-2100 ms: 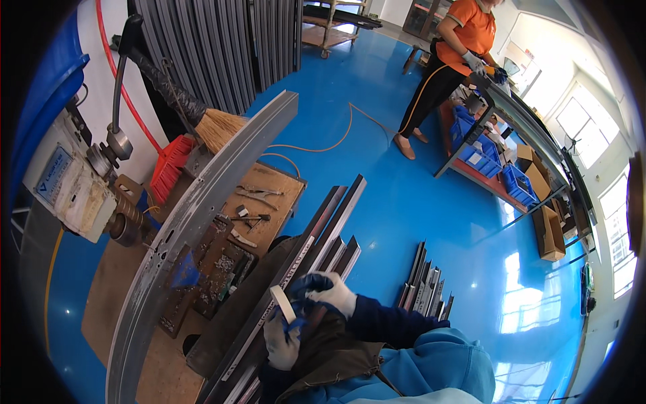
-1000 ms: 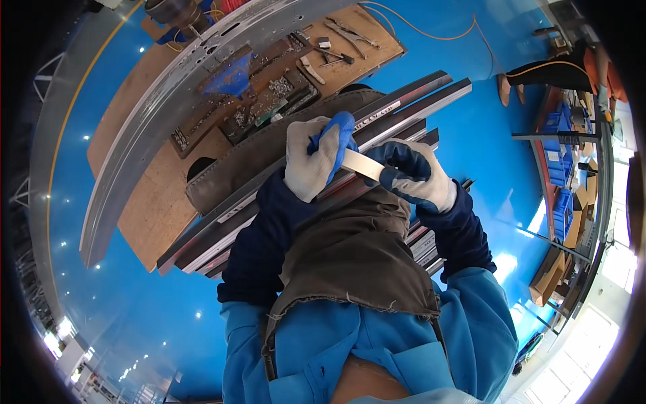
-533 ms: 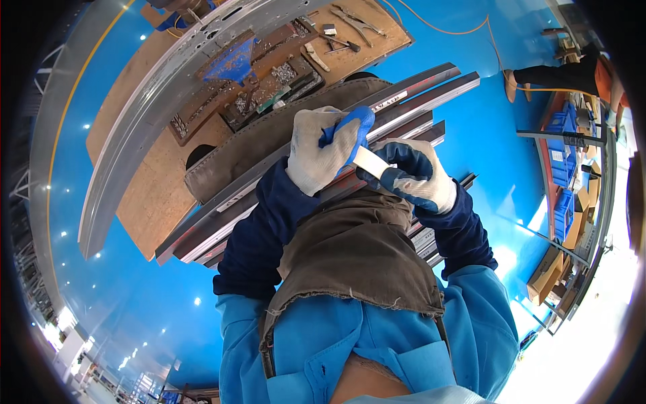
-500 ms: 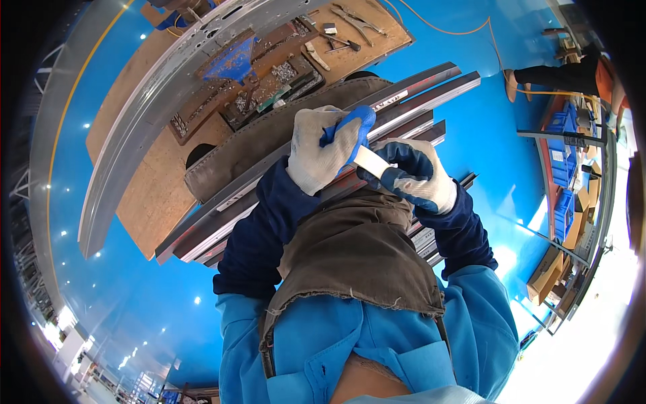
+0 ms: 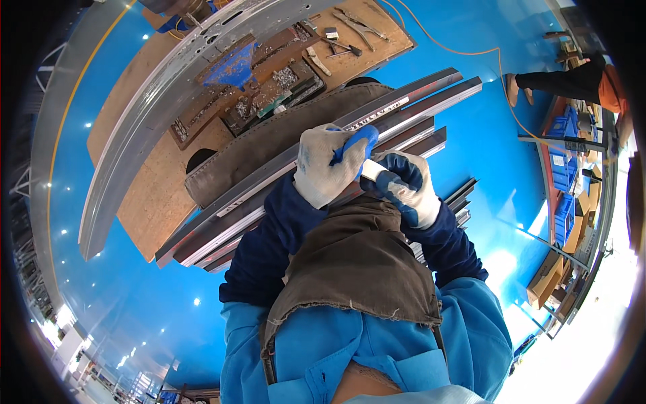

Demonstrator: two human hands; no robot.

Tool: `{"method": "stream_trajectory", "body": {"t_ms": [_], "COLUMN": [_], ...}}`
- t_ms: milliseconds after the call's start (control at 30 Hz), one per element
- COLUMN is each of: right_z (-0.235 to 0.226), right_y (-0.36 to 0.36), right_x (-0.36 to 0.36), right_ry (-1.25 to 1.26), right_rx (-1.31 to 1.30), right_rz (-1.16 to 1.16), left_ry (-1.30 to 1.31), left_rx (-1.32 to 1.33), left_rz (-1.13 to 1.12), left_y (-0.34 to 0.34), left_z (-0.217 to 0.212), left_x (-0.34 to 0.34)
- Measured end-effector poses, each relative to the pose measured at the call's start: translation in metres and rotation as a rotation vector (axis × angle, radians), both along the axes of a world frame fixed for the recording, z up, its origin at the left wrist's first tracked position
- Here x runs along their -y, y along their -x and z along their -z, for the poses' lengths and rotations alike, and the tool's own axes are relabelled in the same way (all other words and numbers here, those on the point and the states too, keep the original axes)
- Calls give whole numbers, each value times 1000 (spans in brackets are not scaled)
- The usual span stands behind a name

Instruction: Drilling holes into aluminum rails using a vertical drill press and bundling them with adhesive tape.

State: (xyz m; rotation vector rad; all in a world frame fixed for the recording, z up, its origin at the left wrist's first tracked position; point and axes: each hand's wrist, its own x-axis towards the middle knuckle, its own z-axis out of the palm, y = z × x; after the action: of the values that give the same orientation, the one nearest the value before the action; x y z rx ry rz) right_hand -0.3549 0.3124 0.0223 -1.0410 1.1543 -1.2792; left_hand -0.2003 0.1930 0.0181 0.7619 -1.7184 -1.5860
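Observation:
Both hands wear white knit gloves with blue-coated palms and meet in front of my brown apron. A short white strip bridges the small gap between them; whether it is tape or a label, I cannot tell. My left hand is closed, its blue thumb pressed over the strip's left end. Around the right end curl the closed fingers of my right hand. Just beyond the hands lie several long dark metal profiles, side by side, the farthest bearing white labels.
A brown padded roll lies behind the profiles. Past it, a wooden bench carries pliers, a hammer, metal shavings and a long grey beam. At right, a person stands near shelves with blue bins.
My hands have drawn closer together, the right one shifting left and slightly down. Less of the white strip shows between them.

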Motion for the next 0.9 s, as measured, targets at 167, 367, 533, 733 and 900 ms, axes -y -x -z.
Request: {"method": "stream_trajectory", "body": {"t_ms": [167,367,533,733,900], "right_z": [4,0,5,10,10], "right_y": [5,2,-3,-5,-6], "right_x": [-1,2,7,8,8], "right_ry": [-147,80,182,355,374], "right_rx": [72,-284,-532,-810,-999], "right_rz": [-1,31,326,494,480], "left_ry": [-382,-113,624,1051,1222], "left_rx": [-134,-215,-32,179,283], "left_rz": [21,-138,-196,-220,-268], "left_y": [-7,-2,1,1,7], "left_z": [20,16,-11,-10,-3], "left_x": [-5,-1,2,-7,-10]}}
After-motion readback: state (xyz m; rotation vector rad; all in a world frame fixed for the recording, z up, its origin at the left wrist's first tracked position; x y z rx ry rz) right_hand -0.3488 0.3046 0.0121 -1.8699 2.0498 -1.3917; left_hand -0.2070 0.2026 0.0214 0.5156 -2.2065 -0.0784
